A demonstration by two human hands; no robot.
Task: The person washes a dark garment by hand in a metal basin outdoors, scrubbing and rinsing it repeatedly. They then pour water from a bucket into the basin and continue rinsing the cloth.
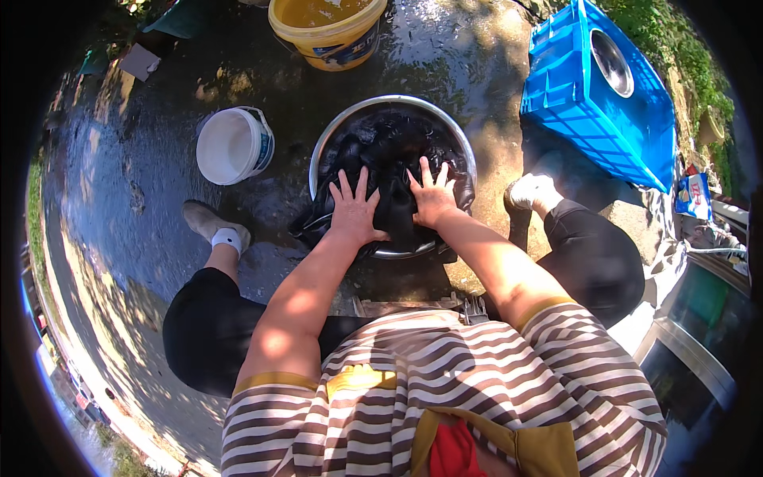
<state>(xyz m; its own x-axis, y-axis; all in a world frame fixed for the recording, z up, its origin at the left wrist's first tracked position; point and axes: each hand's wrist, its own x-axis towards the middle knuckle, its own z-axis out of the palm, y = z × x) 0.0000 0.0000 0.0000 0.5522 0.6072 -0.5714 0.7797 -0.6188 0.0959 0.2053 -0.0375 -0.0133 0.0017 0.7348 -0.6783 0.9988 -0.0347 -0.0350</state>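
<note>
A: What are the hands doing?
B: Both are spread, palms down, fingers splayed. The left hand (355, 208) rests on black cloth (395, 208), and the right hand (434, 196) lies on it too, a little to the side. Neither is clenched around anything.
A: Where is the cloth, exactly?
B: Under and between the hands, in a round metal basin (397, 100), with part of it draped over the rim outside the left hand. It looks wet, but it's so dark that I can't tell what garment it is.
A: And around them?
B: Left of the hands, a white bucket (226, 146) stands tilted in view. Beyond them is a yellow bucket (340, 49). Well off to the right sits a blue crate (616, 127), with a shiny metal bowl (611, 63) against it.
</note>
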